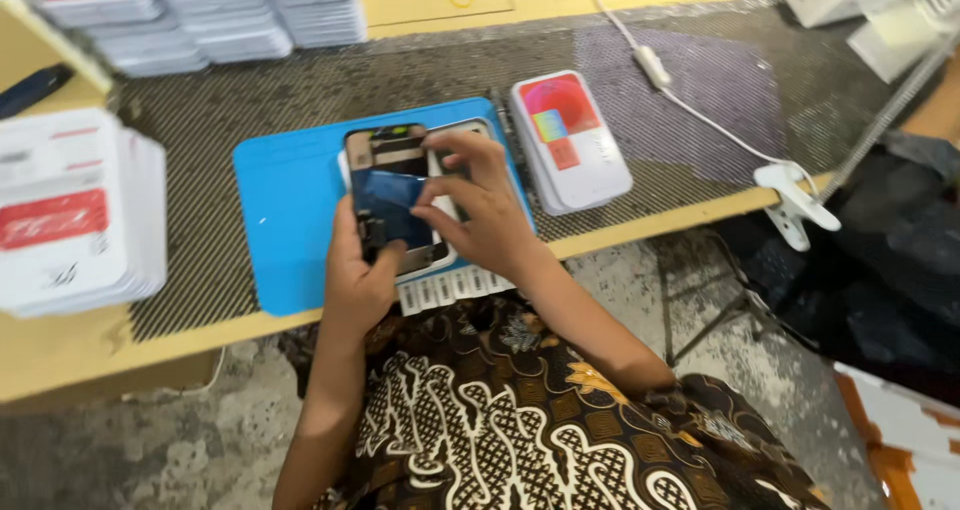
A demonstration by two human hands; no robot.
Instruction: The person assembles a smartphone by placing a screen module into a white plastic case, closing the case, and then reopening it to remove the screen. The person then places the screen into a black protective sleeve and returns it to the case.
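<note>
A phone display panel (392,195) is held over the blue work mat (285,215), above the near edge of the counter (80,355). The panel is gripped from below by the left hand (358,275), the fingers closed around its lower edge and the thumb laid along its left side. The panel's back is turned upward; a dark blue film covers its middle and a dark connector part is seen near the thumb.

The right hand (480,205) is curled over the panel's right side, the fingertips pinched at the edge of the blue film. Whether the film itself is gripped cannot be told.

A white tray or card (450,285) with a row of printed labels is seen beneath the panel, lying on the mat and reaching its near edge.

Just right of the mat, a short stack of white boxes (572,140) with a red and multicoloured picture on top lies on the dark woven counter covering (690,90). A taller pile of white boxes with red labels (70,215) stands at the far left, and further stacks (210,10) are ranged along the back. A white cable (690,110) runs across the covering to a white clamp (795,200) at the counter edge. A patterned brown garment (520,420) covers the lap.
</note>
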